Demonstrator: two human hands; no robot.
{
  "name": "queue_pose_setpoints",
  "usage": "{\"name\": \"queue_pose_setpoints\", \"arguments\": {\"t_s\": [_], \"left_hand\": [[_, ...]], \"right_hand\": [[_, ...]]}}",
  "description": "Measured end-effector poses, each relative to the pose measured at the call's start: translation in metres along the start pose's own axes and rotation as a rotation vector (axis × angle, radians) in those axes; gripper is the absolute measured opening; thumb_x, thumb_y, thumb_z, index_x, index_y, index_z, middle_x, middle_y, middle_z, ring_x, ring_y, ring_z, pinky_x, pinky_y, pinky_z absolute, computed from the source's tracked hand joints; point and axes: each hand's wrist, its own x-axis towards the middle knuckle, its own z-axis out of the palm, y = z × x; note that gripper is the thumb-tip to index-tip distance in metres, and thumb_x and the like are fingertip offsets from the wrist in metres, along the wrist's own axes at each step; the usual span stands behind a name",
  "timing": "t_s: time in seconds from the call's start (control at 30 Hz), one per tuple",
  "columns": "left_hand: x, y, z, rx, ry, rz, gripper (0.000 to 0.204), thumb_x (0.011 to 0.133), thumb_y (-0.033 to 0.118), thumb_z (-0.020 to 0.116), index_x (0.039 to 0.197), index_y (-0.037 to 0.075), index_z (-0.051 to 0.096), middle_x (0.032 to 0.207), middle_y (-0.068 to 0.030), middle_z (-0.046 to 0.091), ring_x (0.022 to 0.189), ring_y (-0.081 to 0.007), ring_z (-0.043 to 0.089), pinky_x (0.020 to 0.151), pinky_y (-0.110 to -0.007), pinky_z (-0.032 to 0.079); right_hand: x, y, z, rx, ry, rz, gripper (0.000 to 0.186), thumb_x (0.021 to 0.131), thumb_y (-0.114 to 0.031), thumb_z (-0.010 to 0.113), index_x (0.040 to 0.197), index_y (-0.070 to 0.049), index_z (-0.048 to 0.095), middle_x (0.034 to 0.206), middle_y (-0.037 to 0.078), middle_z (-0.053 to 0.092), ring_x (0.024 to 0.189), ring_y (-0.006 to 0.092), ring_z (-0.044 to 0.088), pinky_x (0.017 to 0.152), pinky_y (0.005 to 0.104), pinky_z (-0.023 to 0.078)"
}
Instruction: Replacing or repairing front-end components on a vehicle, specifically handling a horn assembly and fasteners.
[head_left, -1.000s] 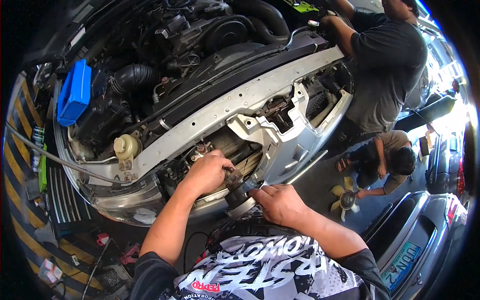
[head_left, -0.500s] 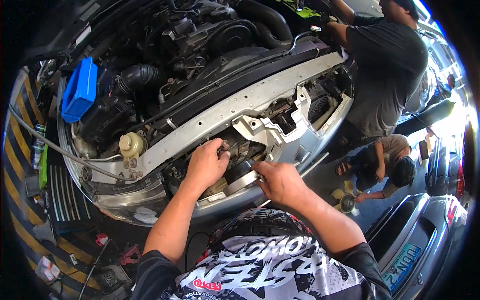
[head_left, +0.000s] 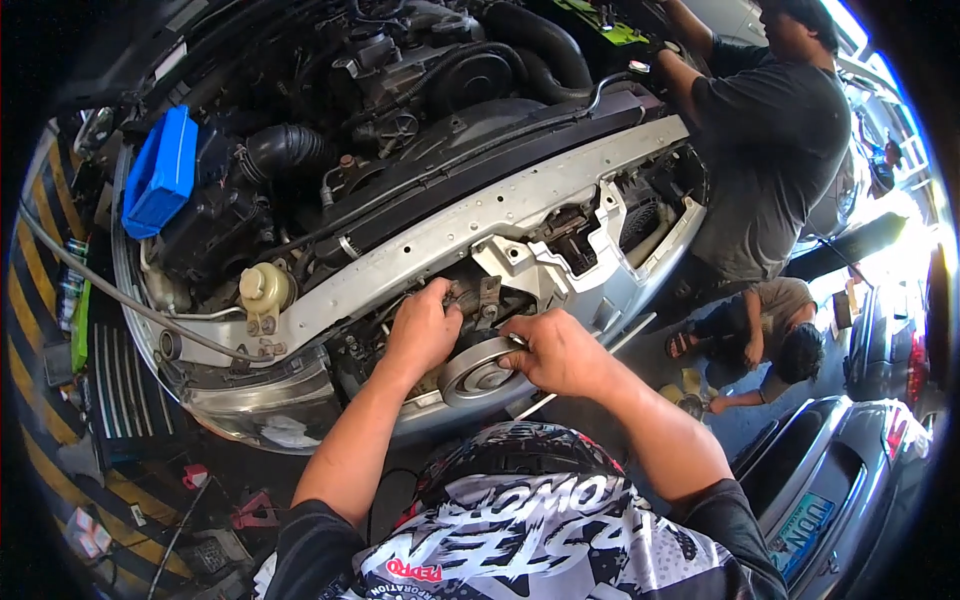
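Note:
My right hand (head_left: 560, 350) grips the edge of a disc-shaped car horn (head_left: 478, 376), thumb over its silver rim and the round face turned up. It is held in the front opening of a silver car, just below a metal bracket (head_left: 489, 296). My left hand (head_left: 425, 325) reaches into the same opening, left of the horn. Its fingers are closed near the bracket, and what they pinch is hidden. Above both hands runs the pale metal crossbar (head_left: 370, 258) of the car's front.
The open engine bay holds a blue box-shaped part (head_left: 162, 172) and a cream reservoir (head_left: 264, 290). A headlight (head_left: 262, 402) is at left. One person (head_left: 775, 150) leans over the car's right side; another (head_left: 780, 320) crouches beyond. A dark car (head_left: 840, 490) stands at lower right.
My right hand has tilted the horn, so its round face now shows instead of its edge. My left hand stays in the opening, shifted slightly. The crouching person's arm has moved a little.

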Motion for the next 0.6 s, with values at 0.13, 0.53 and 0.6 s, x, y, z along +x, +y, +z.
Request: {"name": "queue_pose_setpoints", "arguments": {"t_s": [0.13, 0.53, 0.6], "left_hand": [[0.008, 0.004, -0.003, 0.001, -0.075, 0.004, 0.029, 0.088, 0.015, 0.061, 0.111, -0.002, 0.062, 0.103, -0.0286, 0.068, 0.100, -0.0444, 0.064, 0.089, -0.049, 0.050], [0.017, -0.002, 0.022, -0.117, 0.046, -0.072, 0.026, 0.092, 0.019, 0.061, 0.105, -0.004, 0.064, 0.097, -0.0279, 0.069, 0.096, -0.0445, 0.066, 0.086, -0.048, 0.051], [0.017, 0.007, 0.020, -0.174, 0.021, -0.108, 0.026, 0.094, 0.019, 0.059, 0.103, -0.004, 0.063, 0.098, -0.0275, 0.069, 0.097, -0.0446, 0.066, 0.085, -0.047, 0.051]], "right_hand": [[0.001, -0.002, -0.002, 0.036, -0.052, 0.026, 0.032, 0.081, -0.019, 0.078, 0.104, 0.001, 0.068, 0.079, 0.024, 0.066, 0.079, 0.0426, 0.066, 0.070, 0.0448, 0.051], [0.010, 0.023, 0.004, 0.123, -0.094, 0.089, 0.035, 0.080, -0.023, 0.081, 0.104, 0.000, 0.069, 0.077, 0.022, 0.066, 0.076, 0.0361, 0.066, 0.070, 0.0412, 0.050], [0.013, 0.025, 0.003, 0.154, -0.140, 0.114, 0.035, 0.080, -0.024, 0.081, 0.103, 0.000, 0.069, 0.077, 0.022, 0.066, 0.075, 0.0346, 0.066, 0.070, 0.0406, 0.050]]}}
